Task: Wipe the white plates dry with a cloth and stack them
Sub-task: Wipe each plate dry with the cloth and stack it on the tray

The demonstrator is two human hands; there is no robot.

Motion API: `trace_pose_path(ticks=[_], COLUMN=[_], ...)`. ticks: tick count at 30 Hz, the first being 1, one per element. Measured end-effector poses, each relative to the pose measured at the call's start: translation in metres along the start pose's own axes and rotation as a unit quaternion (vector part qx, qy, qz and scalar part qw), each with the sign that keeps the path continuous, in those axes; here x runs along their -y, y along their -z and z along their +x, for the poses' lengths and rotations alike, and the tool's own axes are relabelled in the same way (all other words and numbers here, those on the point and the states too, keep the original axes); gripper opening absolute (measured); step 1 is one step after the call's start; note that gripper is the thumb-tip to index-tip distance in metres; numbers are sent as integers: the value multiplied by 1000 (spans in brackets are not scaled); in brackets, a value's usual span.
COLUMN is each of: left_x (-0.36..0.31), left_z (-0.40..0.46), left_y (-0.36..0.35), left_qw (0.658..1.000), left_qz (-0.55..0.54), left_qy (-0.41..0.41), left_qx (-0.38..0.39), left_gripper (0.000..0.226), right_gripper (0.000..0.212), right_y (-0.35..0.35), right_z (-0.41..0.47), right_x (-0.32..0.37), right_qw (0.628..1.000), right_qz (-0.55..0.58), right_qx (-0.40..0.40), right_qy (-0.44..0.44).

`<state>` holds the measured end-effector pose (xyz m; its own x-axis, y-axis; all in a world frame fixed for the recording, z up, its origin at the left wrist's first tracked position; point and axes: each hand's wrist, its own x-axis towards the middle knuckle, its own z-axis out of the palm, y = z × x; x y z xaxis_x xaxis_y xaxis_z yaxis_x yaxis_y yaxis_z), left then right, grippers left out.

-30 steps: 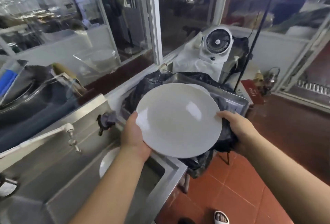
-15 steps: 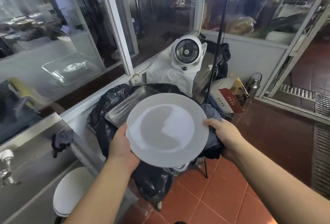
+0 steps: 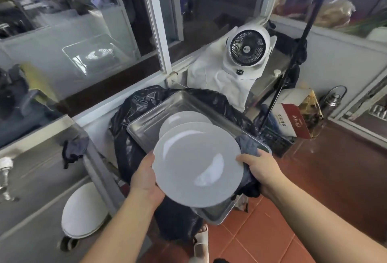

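Two hands are gripping the white plate [image 3: 198, 163] above the steel tray [image 3: 146, 125]: our left hand [image 3: 145, 179] is clasping its rim, our right hand [image 3: 258, 168] is pinching rim and grey cloth [image 3: 248, 147] together. We are risking a slip or a chip against the stacked plate [image 3: 184, 117] if we are lowering it tilted.

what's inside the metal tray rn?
One white plate lies in the metal tray. The held plate, gripped by the left hand and right hand, covers the tray's near part, so anything there is hidden.
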<state>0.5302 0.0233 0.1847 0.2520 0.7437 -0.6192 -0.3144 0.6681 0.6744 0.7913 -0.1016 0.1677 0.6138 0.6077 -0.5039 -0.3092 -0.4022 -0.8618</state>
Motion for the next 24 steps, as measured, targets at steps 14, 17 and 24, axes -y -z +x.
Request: trace_pose_path(ticks=[14,17,24], left_x=[-37,-42,-49], left_z=[174,202,244], left_y=[1,4,-6], left_qw=[967,952,912], left_qz=[241,285,395], left_qy=[28,25,14], left_qx=[-81,-104,-109], left_gripper=[35,37,38], right_gripper=[20,16,22], right_y=[-73,-83,-95], right_z=[142,166,212], right_x=[11,11,17], right_qw=[983,980,968], right_qz=[-173,-190,-244], right_qx=[-64,-57,-56], right_qy=[-23,-25,-29])
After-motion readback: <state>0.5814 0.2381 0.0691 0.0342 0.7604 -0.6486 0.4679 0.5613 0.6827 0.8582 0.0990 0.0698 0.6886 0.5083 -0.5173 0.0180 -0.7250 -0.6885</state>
